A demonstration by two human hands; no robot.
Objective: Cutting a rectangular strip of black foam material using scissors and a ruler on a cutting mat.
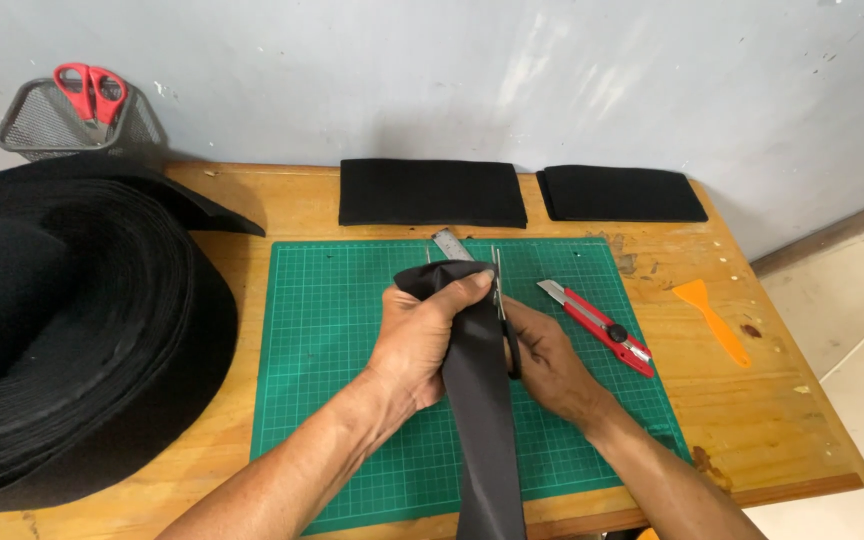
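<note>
Black fabric strip (482,420) hangs over the green gridded cutting mat (332,350) on the wooden worktop (752,400); left hand (422,335) clenches its folded end taut, right hand (547,365) grips black-handled scissors (505,320) alongside, blades upright.

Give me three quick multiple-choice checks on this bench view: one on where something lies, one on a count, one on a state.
1. Where does the red utility knife lie?
A. in the mesh basket
B. on the green cutting mat, right of the hands
C. on the black roll

2. How many stacks of cut black pieces sit along the wall?
A. one
B. two
C. four

3. What is the left hand doing?
A. resting flat on the mat
B. gripping the black fabric strip
C. holding the orange scraper

Answers: 1 B, the knife rests on the mat's right part. 2 B, a larger stack and a smaller stack. 3 B, its fingers close around the strip's top, while the right hand works scissors beside it.
</note>
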